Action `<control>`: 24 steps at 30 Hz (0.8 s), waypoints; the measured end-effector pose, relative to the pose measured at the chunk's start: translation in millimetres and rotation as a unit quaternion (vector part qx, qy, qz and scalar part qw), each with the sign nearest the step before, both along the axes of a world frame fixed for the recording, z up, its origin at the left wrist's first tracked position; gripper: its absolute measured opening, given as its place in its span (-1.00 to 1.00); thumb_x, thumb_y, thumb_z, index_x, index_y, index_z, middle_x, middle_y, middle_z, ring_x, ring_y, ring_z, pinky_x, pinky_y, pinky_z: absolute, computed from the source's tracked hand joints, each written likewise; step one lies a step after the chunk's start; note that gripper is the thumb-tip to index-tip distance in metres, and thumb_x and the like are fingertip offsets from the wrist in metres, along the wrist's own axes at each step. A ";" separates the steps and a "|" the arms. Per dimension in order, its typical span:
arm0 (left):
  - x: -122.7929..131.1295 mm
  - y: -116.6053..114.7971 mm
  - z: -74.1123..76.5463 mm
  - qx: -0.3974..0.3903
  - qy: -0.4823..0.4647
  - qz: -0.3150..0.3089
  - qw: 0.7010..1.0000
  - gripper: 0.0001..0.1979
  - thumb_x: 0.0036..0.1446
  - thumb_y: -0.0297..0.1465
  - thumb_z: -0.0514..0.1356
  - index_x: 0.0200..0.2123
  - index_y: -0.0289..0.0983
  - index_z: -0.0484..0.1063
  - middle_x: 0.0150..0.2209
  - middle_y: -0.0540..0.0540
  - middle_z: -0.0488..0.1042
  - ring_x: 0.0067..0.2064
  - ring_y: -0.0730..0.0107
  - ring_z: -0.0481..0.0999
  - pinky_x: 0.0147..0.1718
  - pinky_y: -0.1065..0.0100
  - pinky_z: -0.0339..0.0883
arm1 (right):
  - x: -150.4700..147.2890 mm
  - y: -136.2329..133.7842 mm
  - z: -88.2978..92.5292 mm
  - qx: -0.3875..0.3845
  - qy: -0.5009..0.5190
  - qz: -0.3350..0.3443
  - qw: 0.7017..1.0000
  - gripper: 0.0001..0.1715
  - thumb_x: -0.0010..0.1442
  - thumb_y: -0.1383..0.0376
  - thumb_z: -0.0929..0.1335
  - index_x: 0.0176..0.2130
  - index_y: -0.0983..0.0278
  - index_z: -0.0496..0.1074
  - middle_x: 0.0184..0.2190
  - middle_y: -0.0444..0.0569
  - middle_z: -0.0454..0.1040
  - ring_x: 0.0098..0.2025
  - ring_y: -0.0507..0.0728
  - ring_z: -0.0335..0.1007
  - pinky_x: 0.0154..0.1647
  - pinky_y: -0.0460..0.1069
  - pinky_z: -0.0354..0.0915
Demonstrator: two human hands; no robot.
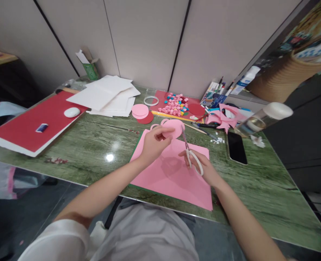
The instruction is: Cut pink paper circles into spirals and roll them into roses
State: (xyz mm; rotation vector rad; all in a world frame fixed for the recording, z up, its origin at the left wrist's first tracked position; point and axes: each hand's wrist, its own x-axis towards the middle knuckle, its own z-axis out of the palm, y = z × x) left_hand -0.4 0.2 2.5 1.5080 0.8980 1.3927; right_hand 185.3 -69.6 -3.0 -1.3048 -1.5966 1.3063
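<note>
Table [258, 188]: green, glossy, running the width of the view; everything is lying on it.
Red board [32, 125]: sitting far left, well apart from the hands, probably parked out of the way.
Pink sheet [174, 181]: lying flat right in front of the person, under both hands; likely serving as a catch surface and as stock.
White sheets [108, 96]: lying fanned out at the back left.
Phone [236, 146]: lying face up just right of the sheet, with a clear bottle [261, 119] lying tilted near it.

Left hand [153, 143]: hovering above the sheet, fingers closed and pinching a pink disc [174, 128] by its left edge. Held up off the table, apparently so that the blades can get around the rim.
Right hand [204, 168]: fingers wrapped through the white loops of the scissors [189, 150], gripping them firmly. The blades are pointing up and away, meeting the disc's right edge; whether they are parted is too small to tell.

So the disc is sitting between the two hands, pinched on the left side, blades touching the right.

Small items behind: a stack of cut discs [140, 110], pink scraps [225, 116], and coloured beads [175, 103] piled on a red mat.
</note>
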 end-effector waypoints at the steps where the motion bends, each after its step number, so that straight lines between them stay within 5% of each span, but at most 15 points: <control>1: -0.1 0.1 -0.1 0.001 0.001 0.001 1.000 -0.77 -0.09 -0.54 0.18 -0.30 -0.25 0.50 -0.35 -0.06 0.41 -0.35 0.48 0.33 -0.43 0.45 0.18 | -0.2 -0.1 0.2 0.001 -0.001 0.000 1.000 -0.62 0.19 0.08 0.19 -0.15 0.27 0.35 -0.53 -0.15 0.24 -0.47 0.01 0.17 -0.42 -0.06 0.14; 24: -1.1 -0.1 1.3 0.002 -0.016 0.012 1.000 -0.80 -0.05 -0.51 0.16 -0.30 -0.25 0.50 -0.37 -0.06 0.41 -0.32 0.45 0.35 -0.39 0.43 0.20 | -3.9 -0.2 0.9 -0.013 -0.003 0.004 1.000 -0.64 0.18 0.12 0.19 -0.15 0.27 0.35 -0.53 -0.16 0.25 -0.49 0.01 0.16 -0.44 -0.08 0.14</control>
